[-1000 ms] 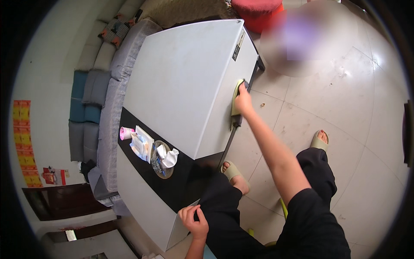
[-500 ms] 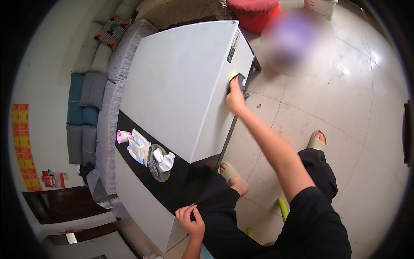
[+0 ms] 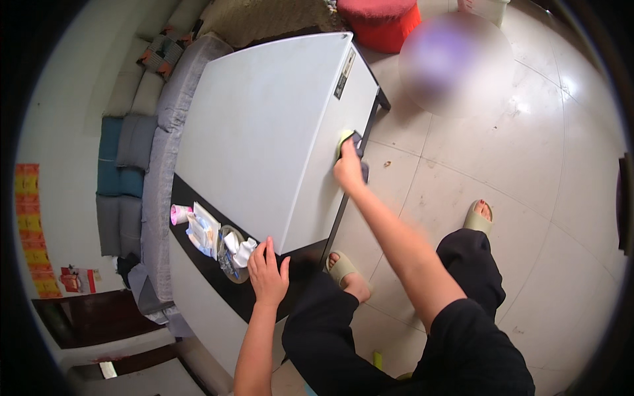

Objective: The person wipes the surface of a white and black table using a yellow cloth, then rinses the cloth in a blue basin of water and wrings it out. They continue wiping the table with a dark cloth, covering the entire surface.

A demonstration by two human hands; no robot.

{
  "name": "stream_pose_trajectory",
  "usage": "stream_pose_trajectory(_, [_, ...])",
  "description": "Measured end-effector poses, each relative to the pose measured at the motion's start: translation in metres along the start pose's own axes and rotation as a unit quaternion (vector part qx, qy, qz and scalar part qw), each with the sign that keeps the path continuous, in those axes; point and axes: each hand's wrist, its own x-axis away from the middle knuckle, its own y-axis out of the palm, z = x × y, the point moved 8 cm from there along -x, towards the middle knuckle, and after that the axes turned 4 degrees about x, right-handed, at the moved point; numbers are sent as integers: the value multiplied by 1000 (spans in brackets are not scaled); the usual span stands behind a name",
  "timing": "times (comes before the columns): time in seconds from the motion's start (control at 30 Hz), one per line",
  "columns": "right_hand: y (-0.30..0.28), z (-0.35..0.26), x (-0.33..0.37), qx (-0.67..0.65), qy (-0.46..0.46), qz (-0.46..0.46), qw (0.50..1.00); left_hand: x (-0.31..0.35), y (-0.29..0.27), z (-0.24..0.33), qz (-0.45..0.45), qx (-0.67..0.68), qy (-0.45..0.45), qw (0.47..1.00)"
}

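My right hand (image 3: 349,169) is closed on a lime-green and dark grey cloth (image 3: 357,140), which lies against the white side panel of the coffee table (image 3: 254,132). Part of the cloth hangs beside my fingers. Over the table's black middle section is my left hand (image 3: 269,276), its fingers stretched out near the corner of the white top; whether it touches the corner I cannot tell. Just beyond these fingers, a round tray (image 3: 232,272) holds crumpled white tissue (image 3: 243,251). A packet of tissues (image 3: 202,231) and a pink-and-white paper cup (image 3: 179,214) stand beside it.
A grey sofa (image 3: 158,204) with cushions runs along the table's left side. A red stool (image 3: 386,26) and a pale bucket (image 3: 485,9) stand beyond its far end. My slippered feet are on the tiled floor (image 3: 489,152) to the right.
My left hand has risen from beside my knee to the table corner, its fingers spreading. My right hand has slid the cloth nearer along the side panel. The view has shifted slightly.
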Motion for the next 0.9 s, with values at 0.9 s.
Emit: stream_pose_trajectory(0.9, [-2,-19,16,132,38,-20,990,6,8,-5,39,-42,27,998])
